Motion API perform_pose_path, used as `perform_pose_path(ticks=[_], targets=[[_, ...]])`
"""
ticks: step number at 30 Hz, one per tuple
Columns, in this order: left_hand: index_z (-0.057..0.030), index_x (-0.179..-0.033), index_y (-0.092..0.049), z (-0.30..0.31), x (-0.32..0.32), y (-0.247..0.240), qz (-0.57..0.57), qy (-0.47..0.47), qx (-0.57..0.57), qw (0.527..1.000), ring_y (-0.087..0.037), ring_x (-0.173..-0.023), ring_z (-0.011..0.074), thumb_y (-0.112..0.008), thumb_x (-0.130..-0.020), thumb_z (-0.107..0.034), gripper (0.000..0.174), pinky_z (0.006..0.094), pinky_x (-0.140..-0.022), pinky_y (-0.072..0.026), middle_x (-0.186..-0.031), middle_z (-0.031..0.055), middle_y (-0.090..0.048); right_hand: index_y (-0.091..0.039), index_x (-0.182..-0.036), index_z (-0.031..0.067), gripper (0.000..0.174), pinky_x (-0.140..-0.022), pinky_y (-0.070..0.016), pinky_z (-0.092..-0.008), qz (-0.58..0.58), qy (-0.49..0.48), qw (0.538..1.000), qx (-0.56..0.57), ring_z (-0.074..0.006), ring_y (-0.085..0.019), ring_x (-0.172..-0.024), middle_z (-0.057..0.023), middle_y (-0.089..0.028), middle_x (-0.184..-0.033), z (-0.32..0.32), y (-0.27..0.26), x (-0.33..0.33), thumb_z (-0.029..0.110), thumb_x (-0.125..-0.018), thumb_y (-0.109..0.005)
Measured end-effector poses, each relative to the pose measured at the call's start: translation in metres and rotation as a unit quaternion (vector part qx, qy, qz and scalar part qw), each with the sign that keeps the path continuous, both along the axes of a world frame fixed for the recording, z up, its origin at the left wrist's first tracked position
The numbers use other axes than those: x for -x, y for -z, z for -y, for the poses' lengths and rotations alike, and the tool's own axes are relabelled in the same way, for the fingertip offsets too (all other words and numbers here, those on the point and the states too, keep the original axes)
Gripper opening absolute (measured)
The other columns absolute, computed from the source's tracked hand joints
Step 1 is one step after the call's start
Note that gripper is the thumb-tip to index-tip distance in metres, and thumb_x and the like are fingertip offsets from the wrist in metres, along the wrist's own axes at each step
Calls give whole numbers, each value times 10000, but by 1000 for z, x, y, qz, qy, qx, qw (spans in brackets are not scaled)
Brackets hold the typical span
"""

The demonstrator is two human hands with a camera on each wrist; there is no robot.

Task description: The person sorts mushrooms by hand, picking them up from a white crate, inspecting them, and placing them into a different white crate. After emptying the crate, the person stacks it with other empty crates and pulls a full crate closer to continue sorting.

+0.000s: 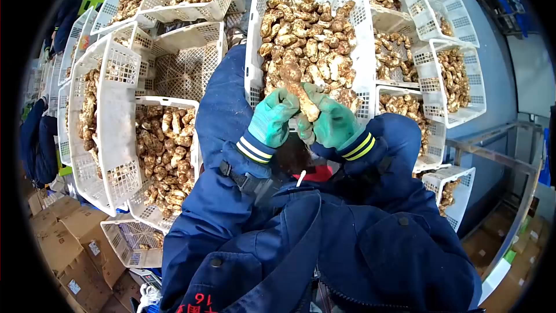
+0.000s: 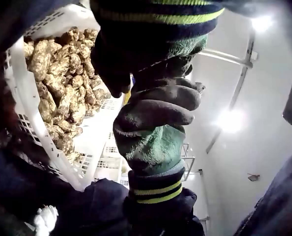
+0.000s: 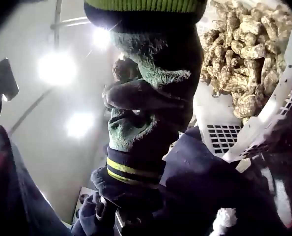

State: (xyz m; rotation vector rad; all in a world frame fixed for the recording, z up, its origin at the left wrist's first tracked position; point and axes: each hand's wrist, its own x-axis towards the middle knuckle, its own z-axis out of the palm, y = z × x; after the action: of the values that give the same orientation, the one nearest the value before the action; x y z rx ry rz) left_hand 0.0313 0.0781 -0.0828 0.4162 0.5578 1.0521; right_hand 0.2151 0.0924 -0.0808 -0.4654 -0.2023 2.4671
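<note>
Both hands wear green gloves and meet over the near end of a white crate (image 1: 252, 52) heaped with brown, knobbly mushrooms (image 1: 313, 40). A long mushroom (image 1: 301, 94) with a pale lower end lies between them. The left hand (image 1: 273, 117) holds it from the left with bent fingers; the right hand (image 1: 336, 122) grips it from the right. In the left wrist view the gloves, the left one (image 2: 151, 49) above, overlap and hide most of the held piece. In the right wrist view a bit of brown (image 3: 125, 69) shows beside the right hand (image 3: 155, 64).
More white crates of mushrooms stand at the left (image 1: 119, 139) and right (image 1: 431, 87). One crate (image 1: 185, 64) at the left shows its bare mesh floor. Cardboard boxes (image 1: 75, 237) are at lower left, a metal frame (image 1: 498, 156) at the right. Another person's dark-clothed legs (image 1: 40, 145) show at far left.
</note>
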Motion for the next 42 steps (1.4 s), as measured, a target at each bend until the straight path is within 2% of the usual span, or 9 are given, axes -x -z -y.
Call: perform_pose_path(ticks=[12,19,21,23,25,31,37,39,42], targets=[[28,-1125,-632,0,-4,0,-96,-66,54,992,-563,-729,69,-651,-918,-101,245,210,-651,-458,-876,9,-634,-603,-976,26,306,-521,-506,-243,225,-196,954,-27,-153,-609,-607,-63,-612,-810,-24,5,-25,326,-951,-549],[46,-1157,-553,-23,45,38,21,-34,133,990,-677,-842,308,-557,-953,-76,238,385,-691,-589,-1015,198,-659,-647,-1057,40,278,-646,-517,-337,663,-93,669,-323,-165,-639,-697,-63,-667,-801,-92,-25,-80,269,-976,-511],[28,-1252,-497,-64,65,7,-59,-92,17,994,-646,-944,286,-476,-989,-169,329,413,-827,-564,-1121,197,-619,-623,-1114,68,351,-749,-515,-423,750,-90,412,-510,-332,-666,-780,-134,-686,-846,-123,-6,-82,352,-933,-525],[-3,-1303,-456,-97,80,-44,-3,-222,-30,975,-632,-1062,299,-521,-985,-417,527,396,-915,-556,-1225,199,-590,-546,-1300,93,474,-884,-496,-406,778,-129,454,-415,-335,-647,-1008,-157,-678,-1083,-152,15,-71,381,-925,-518],[-12,-1319,-454,-98,89,-43,-32,-218,-47,974,-617,-1067,283,-533,-944,-526,642,411,-906,-544,-1232,187,-574,-475,-1384,123,529,-950,-467,-384,791,-132,267,-534,-324,-582,-1140,-148,-593,-1275,-174,38,-56,358,-918,-561],[26,-1244,-544,-17,17,-5,-76,-12,115,990,-662,-970,248,-496,-1001,-233,358,333,-825,-541,-1093,160,-666,-459,-1408,208,533,-1070,-345,-500,812,-207,140,-527,-319,-390,-1364,-74,-502,-1415,-190,98,-27,319,-901,-583],[31,-1319,-486,-2,1,16,-93,40,96,990,-650,-1016,225,-473,-1020,-302,448,320,-885,-525,-1189,163,-629,-577,-1282,155,497,-842,-498,-342,751,-126,348,-547,-247,-622,-971,-84,-634,-1152,-185,64,-43,84,-799,-670],[18,-1310,-476,-13,4,15,-104,35,148,983,-648,-987,228,-449,-1028,-326,446,327,-857,-536,-1171,153,-625,-471,-1412,144,625,-678,-458,-183,610,-53,705,-359,-72,-544,-834,-56,-569,-1205,-158,34,-42,-36,-824,-582],[3,-1309,-455,-18,7,1,-53,22,180,982,-670,-940,265,-418,-968,-592,686,347,-789,-566,-1152,195,-633,-375,-1455,12,710,-1000,-442,-325,457,-20,687,-565,-197,-472,-1265,-107,-431,-1464,-121,-18,-28,1,-775,-576]])
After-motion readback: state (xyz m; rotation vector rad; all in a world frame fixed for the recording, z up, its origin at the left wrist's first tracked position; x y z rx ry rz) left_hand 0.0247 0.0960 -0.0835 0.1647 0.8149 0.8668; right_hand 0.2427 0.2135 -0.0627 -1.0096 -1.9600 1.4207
